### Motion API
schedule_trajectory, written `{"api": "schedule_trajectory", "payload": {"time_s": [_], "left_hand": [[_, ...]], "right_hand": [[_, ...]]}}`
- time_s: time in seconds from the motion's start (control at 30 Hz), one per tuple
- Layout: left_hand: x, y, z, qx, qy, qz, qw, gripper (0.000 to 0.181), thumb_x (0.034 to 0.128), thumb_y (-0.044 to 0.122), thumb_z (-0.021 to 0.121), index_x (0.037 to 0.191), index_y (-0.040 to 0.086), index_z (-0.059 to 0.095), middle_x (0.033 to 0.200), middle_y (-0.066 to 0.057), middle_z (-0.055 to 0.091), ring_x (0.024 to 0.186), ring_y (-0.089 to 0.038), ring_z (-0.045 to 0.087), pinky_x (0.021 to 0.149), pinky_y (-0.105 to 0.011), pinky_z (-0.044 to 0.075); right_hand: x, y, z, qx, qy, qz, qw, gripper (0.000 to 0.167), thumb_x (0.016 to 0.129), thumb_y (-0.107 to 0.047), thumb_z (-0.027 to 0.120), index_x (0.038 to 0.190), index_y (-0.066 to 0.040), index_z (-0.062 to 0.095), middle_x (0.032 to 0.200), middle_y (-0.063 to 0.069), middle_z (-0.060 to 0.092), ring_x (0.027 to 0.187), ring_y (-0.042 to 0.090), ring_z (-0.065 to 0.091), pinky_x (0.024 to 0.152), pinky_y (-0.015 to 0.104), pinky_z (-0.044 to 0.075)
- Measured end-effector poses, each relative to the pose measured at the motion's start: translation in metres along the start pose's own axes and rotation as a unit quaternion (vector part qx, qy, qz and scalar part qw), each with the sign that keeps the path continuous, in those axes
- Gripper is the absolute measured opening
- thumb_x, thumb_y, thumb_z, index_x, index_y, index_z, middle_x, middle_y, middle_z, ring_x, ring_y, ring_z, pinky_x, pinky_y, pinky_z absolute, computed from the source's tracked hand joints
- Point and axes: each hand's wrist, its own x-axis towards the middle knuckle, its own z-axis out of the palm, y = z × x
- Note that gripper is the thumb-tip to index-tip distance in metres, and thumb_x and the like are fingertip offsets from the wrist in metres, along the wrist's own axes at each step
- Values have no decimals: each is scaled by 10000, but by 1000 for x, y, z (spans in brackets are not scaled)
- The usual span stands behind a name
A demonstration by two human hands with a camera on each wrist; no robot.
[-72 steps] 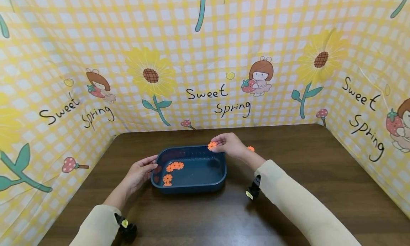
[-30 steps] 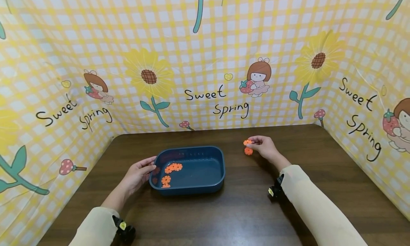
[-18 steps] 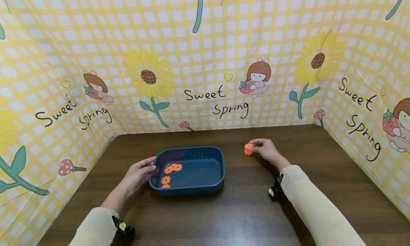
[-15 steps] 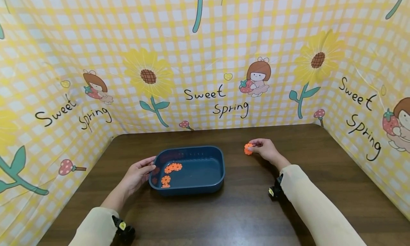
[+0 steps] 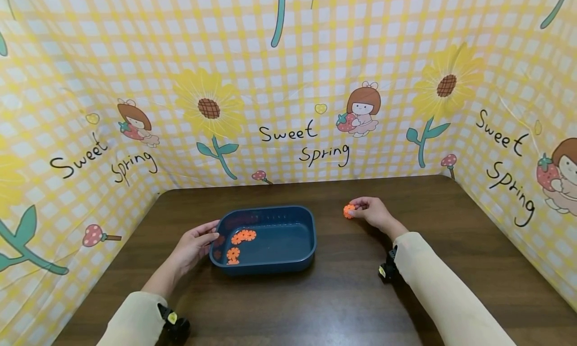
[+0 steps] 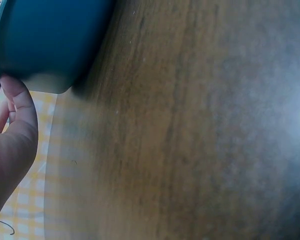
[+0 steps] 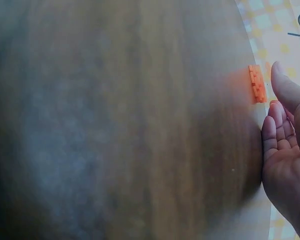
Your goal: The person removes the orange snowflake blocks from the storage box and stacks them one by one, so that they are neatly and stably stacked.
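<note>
My left hand (image 5: 193, 247) holds the left end of the dark blue rectangular tub (image 5: 270, 268), thumb on its rim. In the left wrist view the thumb also presses the tub (image 6: 50, 35) near its edge. Inside lie several orange flower-shaped discs (image 5: 245, 235). My right hand (image 5: 373, 212) is at another orange flower-shaped disc (image 5: 347, 211) on the table, right of the tub. From the right wrist the orange flower discs (image 7: 257, 84) appear edge-on, apparently stacked. The thumb there stands apart from the stack and from the other fingers; a sliver of orange shows by the fingertips.
The dark wood table (image 5: 288, 306) reaches back to a yellow checked cloth (image 5: 288, 85) that rises behind and at both sides. A small black camera (image 5: 177, 328) hangs under the left wrist, and a black camera (image 5: 388, 270) under the right.
My right hand has carried a disc from over the tub's back right corner to the other disc at the right, then lowered it there. The left hand stays on the tub.
</note>
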Motion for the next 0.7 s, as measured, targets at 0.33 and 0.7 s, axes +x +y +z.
{"api": "schedule_trajectory", "payload": {"time_s": [0.33,0.7], "left_hand": [[1,0,-1,98,31,-18,9999,526,976,104,591,1448,-27,400,1042,-19,599,1063,-225,626,857,-298,524],[2,-1,0,60,22,-27,10000,504,981,85,574,1443,-26,407,1060,-38,595,1075,-238,626,866,-312,523]], "right_hand": [[-1,1,0,-148,25,65,9999,322,863,-119,749,1130,31,652,962,117,613,825,221,535,706,298,481],[-1,-1,1,-160,57,-46,9998,294,863,-89,743,1118,36,666,948,112,614,824,222,535,690,293,478]]}}
